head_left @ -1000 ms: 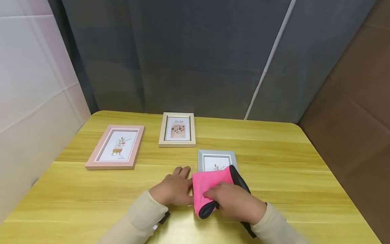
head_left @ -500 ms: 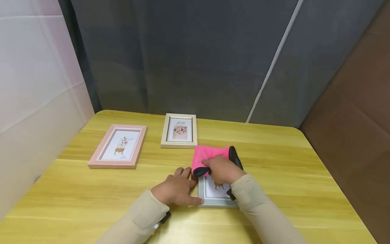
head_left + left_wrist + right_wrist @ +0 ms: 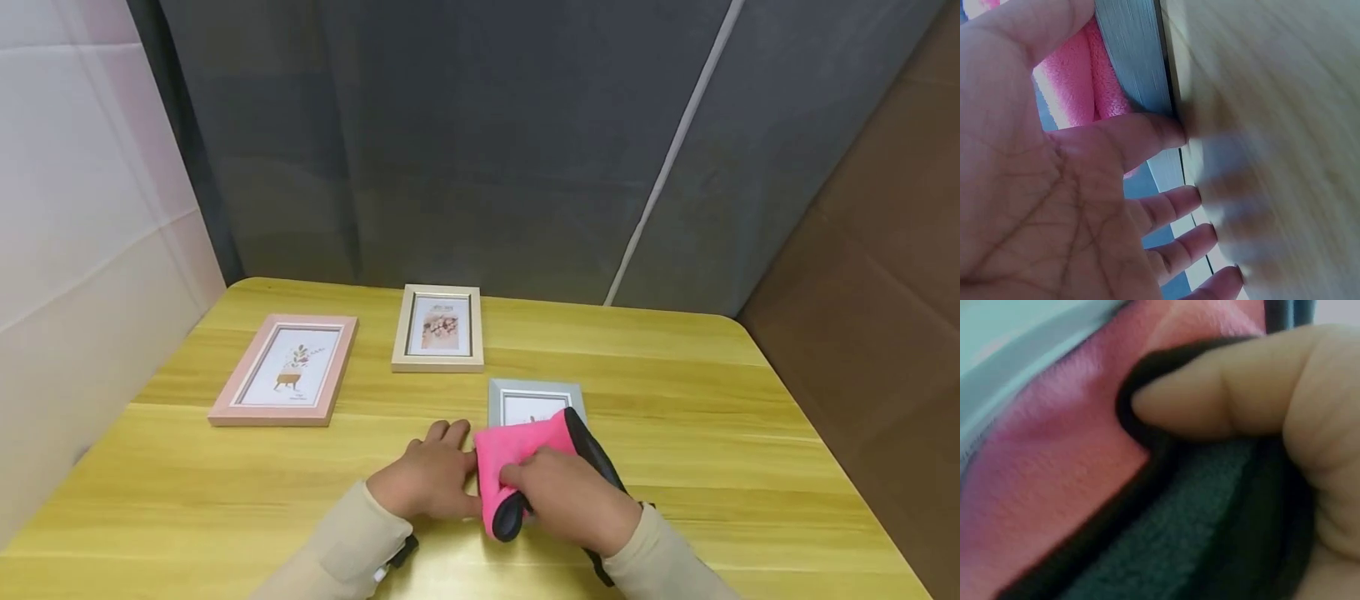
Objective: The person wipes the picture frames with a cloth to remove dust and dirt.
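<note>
In the head view, my right hand (image 3: 573,496) grips a folded pink cloth with black edging (image 3: 517,446) and presses it on the near part of a grey-blue picture frame (image 3: 536,387). Only the far end of that frame shows past the cloth. The right wrist view has my thumb (image 3: 1210,394) tucked into a fold of the cloth (image 3: 1054,481). My left hand (image 3: 427,477) lies at the frame's left side, fingers extended. Its fingertips reach the tabletop along the frame's edge (image 3: 1132,56) in the left wrist view.
A pink picture frame (image 3: 341,367) lies face up on the wooden table (image 3: 712,417) at left. Farther back lies a cream picture frame (image 3: 437,365). Dark grey fabric (image 3: 465,150) hangs behind the table; a brown panel (image 3: 885,267) bounds the right.
My right hand slid the cloth up to the frame's far end half a second ago and has drawn it back to the near end. The left hand stays at the frame's side.
</note>
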Demonstrator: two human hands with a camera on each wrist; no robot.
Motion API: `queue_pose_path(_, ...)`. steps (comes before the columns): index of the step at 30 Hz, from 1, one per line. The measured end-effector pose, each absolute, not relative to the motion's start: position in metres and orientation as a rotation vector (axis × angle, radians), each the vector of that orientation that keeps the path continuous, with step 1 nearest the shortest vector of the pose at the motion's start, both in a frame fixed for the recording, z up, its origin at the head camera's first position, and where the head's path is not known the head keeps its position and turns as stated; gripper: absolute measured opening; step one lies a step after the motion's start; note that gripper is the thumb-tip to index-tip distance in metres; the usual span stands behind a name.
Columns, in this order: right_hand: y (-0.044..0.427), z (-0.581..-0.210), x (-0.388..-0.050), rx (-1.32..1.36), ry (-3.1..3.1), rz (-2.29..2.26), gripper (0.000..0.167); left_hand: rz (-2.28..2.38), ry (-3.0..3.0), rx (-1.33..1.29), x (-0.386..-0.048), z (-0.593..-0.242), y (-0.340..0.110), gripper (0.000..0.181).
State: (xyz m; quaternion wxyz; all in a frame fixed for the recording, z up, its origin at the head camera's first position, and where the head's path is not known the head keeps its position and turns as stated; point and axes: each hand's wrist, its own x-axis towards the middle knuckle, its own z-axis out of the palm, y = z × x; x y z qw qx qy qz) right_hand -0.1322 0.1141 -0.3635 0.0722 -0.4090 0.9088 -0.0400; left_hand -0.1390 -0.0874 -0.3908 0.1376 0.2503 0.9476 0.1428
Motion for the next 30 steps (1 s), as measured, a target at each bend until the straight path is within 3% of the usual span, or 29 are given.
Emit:
queue_pose_path(7, 0.099, -0.365, -0.168, -0.964, 2.804, -0.177, 0.02, 0.426, 2.72, 0.692, -0.138, -0.39, -0.089, 0.074)
queue_pose_path(13, 0.103, -0.364, -0.193, -0.867, 2.732, -0.265, 0.04, 0.393, 2.721, 0.676, -0.14, -0.391, -0.089, 0.077)
queue_pose_path(24, 0.116, -0.35, -0.137, -1.177, 2.558, -0.299, 0.019, 0.427, 2.757, 0.711, -0.14, -0.391, -0.087, 0.065)
queue_pose_path(30, 0.108, -0.362, -0.15, -1.033, 2.672, -0.224, 0.028, 0.413, 2.737, 0.717, -0.139, -0.391, -0.086, 0.062)
